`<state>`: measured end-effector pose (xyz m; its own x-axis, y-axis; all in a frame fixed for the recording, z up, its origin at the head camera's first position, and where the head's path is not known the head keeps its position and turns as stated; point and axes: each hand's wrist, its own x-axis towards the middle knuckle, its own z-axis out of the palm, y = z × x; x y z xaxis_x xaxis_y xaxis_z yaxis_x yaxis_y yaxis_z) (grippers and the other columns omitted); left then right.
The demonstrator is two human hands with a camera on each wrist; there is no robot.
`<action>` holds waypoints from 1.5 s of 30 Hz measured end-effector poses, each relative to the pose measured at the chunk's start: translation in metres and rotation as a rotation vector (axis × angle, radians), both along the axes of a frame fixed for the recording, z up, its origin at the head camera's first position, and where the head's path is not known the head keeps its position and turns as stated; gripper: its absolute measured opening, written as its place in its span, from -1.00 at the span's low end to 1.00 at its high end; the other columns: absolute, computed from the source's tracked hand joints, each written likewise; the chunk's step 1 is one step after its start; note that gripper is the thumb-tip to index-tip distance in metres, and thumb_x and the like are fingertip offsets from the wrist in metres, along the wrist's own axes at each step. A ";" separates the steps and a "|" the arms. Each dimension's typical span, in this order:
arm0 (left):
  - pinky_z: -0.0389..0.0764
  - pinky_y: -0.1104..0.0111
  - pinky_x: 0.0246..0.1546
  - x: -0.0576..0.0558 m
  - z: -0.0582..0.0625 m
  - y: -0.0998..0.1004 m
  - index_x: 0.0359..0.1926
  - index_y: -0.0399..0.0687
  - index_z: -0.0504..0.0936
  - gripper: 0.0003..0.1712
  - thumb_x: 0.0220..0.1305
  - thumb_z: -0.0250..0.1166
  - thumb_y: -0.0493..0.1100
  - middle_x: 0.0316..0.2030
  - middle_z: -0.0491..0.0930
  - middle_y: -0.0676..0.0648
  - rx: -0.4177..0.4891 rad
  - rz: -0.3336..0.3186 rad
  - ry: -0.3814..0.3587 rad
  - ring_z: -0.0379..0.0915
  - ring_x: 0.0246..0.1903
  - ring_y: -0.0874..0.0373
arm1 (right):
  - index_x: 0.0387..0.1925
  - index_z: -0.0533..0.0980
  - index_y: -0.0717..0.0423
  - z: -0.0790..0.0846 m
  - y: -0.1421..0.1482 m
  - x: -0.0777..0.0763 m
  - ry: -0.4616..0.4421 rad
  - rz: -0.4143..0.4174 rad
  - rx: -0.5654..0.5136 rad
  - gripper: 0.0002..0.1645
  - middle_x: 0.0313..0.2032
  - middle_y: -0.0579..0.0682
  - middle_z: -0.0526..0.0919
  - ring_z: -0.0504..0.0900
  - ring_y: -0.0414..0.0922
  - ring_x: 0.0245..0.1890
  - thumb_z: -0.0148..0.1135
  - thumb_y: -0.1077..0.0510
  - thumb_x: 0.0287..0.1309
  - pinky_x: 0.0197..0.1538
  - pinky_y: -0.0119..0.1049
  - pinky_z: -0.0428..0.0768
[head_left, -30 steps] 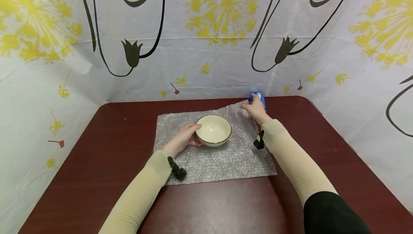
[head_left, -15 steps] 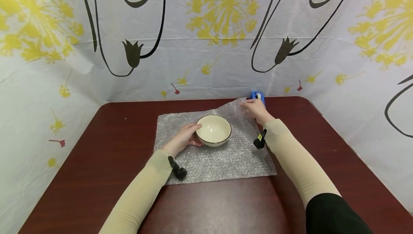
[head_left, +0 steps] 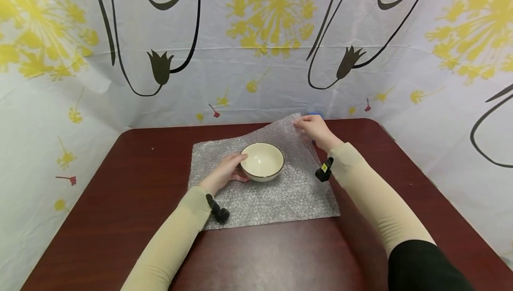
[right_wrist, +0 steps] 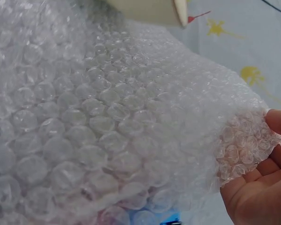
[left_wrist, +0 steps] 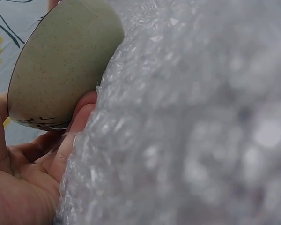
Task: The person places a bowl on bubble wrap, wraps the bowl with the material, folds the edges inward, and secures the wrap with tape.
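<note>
A cream bowl [head_left: 262, 161] with a dark rim stands on a sheet of bubble wrap [head_left: 272, 202]. My left hand [head_left: 225, 173] grips the bowl's left side, thumb at the rim and fingers low against the outside. The left wrist view shows the bowl's speckled outer wall [left_wrist: 68, 61] beside that hand [left_wrist: 23, 187]. At the far right corner of the sheet, my right hand [head_left: 316, 129] pinches the bubble wrap and holds that corner raised. In the right wrist view the thumb and fingers of the hand [right_wrist: 262, 192] clasp the wrap's edge [right_wrist: 243, 145].
A blue object [head_left: 315, 115] at the table's back edge is mostly hidden behind the right hand. The dark red wooden table [head_left: 264, 260] extends around the sheet. A patterned cloth [head_left: 224, 72] hangs right behind the table.
My right hand has left the blue object, taken hold of the bubble wrap's far right corner and lifted it. The left hand and bowl stay in place.
</note>
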<state>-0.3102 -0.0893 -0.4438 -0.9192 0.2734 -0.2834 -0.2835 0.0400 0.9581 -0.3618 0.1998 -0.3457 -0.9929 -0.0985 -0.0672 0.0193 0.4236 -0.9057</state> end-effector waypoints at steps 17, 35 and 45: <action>0.68 0.21 -0.37 0.000 -0.004 -0.007 0.36 -0.33 0.25 -0.33 0.44 0.06 0.05 -0.21 0.59 -0.27 0.007 -0.004 -0.017 0.62 -0.50 0.05 | 0.01 0.57 0.33 0.019 -0.035 0.018 0.008 0.127 -0.027 -0.64 -0.27 0.03 0.62 0.58 -0.18 -0.45 0.11 0.12 0.36 -0.38 -0.29 0.62; 0.68 0.20 -0.36 0.002 -0.002 -0.007 0.29 -0.32 0.35 -0.43 0.46 0.02 0.00 -0.17 0.59 -0.28 0.036 -0.019 0.019 0.62 -0.50 0.06 | -0.30 0.72 0.15 -0.007 -0.098 0.049 0.322 0.494 0.500 -0.81 -0.48 -0.08 0.68 0.47 -0.21 -0.62 0.21 0.17 0.25 -0.50 -0.36 0.43; 0.68 0.20 -0.36 0.004 0.001 -0.004 0.24 -0.34 0.39 -0.46 0.46 0.03 -0.01 -0.20 0.60 -0.25 0.033 -0.021 0.038 0.62 -0.51 0.06 | -0.36 0.72 0.13 -0.024 -0.105 0.053 0.359 0.581 0.713 -0.81 -0.60 -0.13 0.58 0.30 -0.27 -0.66 0.22 0.18 0.26 -0.47 -0.39 0.35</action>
